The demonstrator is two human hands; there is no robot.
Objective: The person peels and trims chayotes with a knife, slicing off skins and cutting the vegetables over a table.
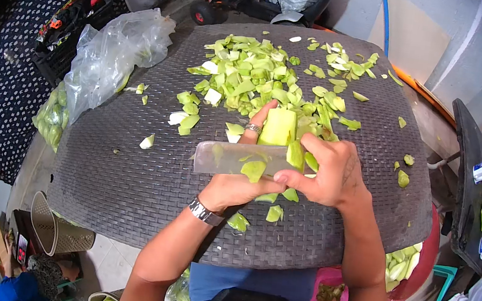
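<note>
My left hand (239,187), with a ring and a metal watch, holds a peeled pale green vegetable (279,125) from below and behind, its thumb along the side. My right hand (332,172) grips a wide-bladed knife (234,159) near its right end; the handle is hidden by the fingers. The blade lies level across the near part of the vegetable, pointing left, with a green slice (253,170) stuck on it. Beyond my hands a large heap of green peelings (251,70) covers the table's middle.
More peelings (347,61) lie at the far right of the dark woven table (126,190). A clear plastic bag (117,52) rests on its left edge. Cut vegetables fill a red tub (419,268) at lower right. A pink bag (329,296) and a wicker basket (68,236) stand below.
</note>
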